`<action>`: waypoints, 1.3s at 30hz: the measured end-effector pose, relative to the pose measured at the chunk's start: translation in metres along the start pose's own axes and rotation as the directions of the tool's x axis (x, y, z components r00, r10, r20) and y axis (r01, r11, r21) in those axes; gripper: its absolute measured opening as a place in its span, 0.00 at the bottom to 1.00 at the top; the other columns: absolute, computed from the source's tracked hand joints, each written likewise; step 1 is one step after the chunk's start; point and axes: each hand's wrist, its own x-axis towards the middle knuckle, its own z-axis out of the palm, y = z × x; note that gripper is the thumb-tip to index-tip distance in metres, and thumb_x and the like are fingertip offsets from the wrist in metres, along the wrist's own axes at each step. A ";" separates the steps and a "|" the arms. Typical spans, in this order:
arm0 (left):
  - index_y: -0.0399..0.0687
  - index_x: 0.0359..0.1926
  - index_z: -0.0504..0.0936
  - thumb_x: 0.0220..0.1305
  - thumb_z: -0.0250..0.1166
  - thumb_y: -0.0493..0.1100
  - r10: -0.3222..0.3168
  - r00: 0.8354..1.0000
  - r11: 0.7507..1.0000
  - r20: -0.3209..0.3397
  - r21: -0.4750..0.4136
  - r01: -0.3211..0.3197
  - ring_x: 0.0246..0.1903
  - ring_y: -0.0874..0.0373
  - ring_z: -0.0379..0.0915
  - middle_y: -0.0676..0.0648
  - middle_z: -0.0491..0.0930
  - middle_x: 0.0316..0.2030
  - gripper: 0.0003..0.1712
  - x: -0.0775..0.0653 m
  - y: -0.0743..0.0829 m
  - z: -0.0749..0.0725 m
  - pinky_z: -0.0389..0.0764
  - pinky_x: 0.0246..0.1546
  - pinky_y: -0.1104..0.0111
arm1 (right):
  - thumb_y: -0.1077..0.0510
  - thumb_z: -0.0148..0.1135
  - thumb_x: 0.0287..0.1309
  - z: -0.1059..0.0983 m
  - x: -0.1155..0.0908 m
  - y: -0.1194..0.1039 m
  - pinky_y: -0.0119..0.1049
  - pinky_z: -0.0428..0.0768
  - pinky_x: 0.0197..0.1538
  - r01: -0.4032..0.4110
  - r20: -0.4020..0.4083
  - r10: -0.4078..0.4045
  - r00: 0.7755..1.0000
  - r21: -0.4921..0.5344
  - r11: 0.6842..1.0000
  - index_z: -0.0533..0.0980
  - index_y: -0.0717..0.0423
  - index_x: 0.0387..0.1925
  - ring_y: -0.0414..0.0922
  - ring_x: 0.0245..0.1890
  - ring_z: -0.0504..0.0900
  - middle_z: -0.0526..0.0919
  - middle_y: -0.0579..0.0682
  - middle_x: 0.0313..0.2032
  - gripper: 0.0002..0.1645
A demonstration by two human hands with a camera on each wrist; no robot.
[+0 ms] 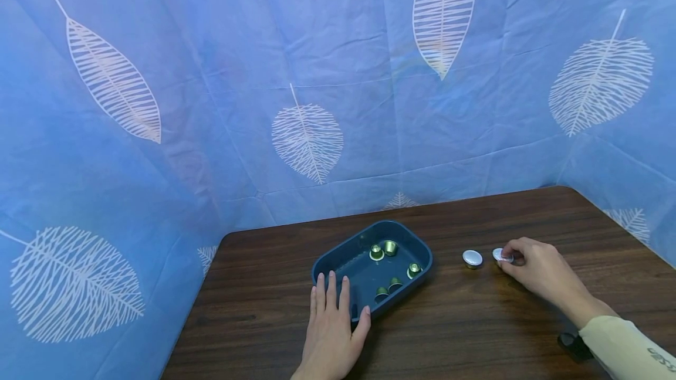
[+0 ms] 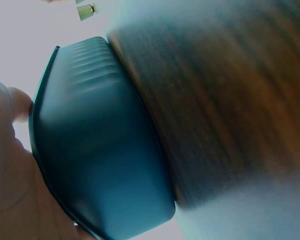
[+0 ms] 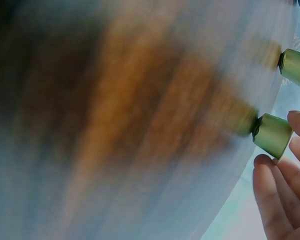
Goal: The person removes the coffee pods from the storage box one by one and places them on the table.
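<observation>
A dark blue tray [image 1: 338, 254] holds several green coffee capsules [image 1: 390, 248]. My left hand [image 1: 331, 333] rests on the tray's near left rim, its fingers extended and spread. From the left wrist, the tray's outer wall [image 2: 100, 145] fills much of the view, with fingers at its rim. To the right of the tray, my right hand [image 1: 536, 265] pinches the silver lid edge of another green coffee capsule [image 3: 272, 135]. This capsule stands lid up on the table. One more capsule [image 1: 472, 259], also lid up, stands just left of it.
The dark wood table [image 1: 454, 333] reflects the capsules. A blue cloth [image 1: 222, 75] with white leaf prints hangs behind and along the left of the table. A black band [image 1: 574, 346] shows at the right sleeve's cuff.
</observation>
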 end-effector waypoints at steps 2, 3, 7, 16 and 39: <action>0.46 0.83 0.63 0.78 0.50 0.72 -0.001 1.000 1.000 -0.001 -0.004 0.001 0.87 0.35 0.39 0.36 0.52 0.86 0.47 0.000 0.000 0.000 0.48 0.85 0.38 | 0.58 0.75 0.63 -0.001 0.000 0.000 0.54 0.84 0.38 -0.004 0.005 0.004 1.000 -0.009 1.000 0.86 0.55 0.39 0.55 0.39 0.87 0.89 0.56 0.40 0.06; 0.46 0.83 0.63 0.78 0.50 0.71 -0.002 1.000 1.000 -0.002 -0.005 0.002 0.87 0.35 0.39 0.36 0.52 0.86 0.47 -0.001 0.000 0.000 0.48 0.85 0.38 | 0.58 0.75 0.63 -0.001 0.000 0.000 0.55 0.84 0.38 -0.007 0.009 0.007 1.000 -0.013 1.000 0.86 0.55 0.39 0.56 0.39 0.87 0.89 0.57 0.41 0.06; 0.46 0.83 0.63 0.78 0.50 0.71 -0.003 1.000 1.000 -0.003 -0.004 0.003 0.87 0.35 0.39 0.36 0.52 0.86 0.47 -0.001 0.000 0.000 0.48 0.85 0.38 | 0.57 0.75 0.63 -0.003 0.001 0.000 0.55 0.83 0.36 -0.017 0.019 0.017 1.000 -0.028 0.999 0.86 0.54 0.40 0.59 0.41 0.88 0.90 0.59 0.43 0.07; 0.47 0.83 0.64 0.78 0.50 0.71 -0.015 1.000 1.000 0.002 0.003 0.015 0.87 0.36 0.39 0.37 0.52 0.86 0.46 -0.002 0.000 0.001 0.48 0.85 0.38 | 0.55 0.79 0.59 -0.003 -0.004 -0.004 0.54 0.82 0.34 0.036 -0.066 -0.042 0.997 -0.084 0.996 0.86 0.51 0.40 0.52 0.38 0.86 0.87 0.53 0.44 0.10; 0.47 0.83 0.65 0.78 0.50 0.72 -0.011 1.000 1.000 -0.006 -0.015 0.011 0.87 0.37 0.39 0.37 0.52 0.86 0.46 0.000 0.001 0.000 0.48 0.85 0.38 | 0.54 0.79 0.59 -0.021 0.011 -0.046 0.37 0.74 0.25 0.213 -0.095 -0.229 0.969 -0.159 0.964 0.86 0.50 0.42 0.45 0.31 0.86 0.89 0.51 0.46 0.11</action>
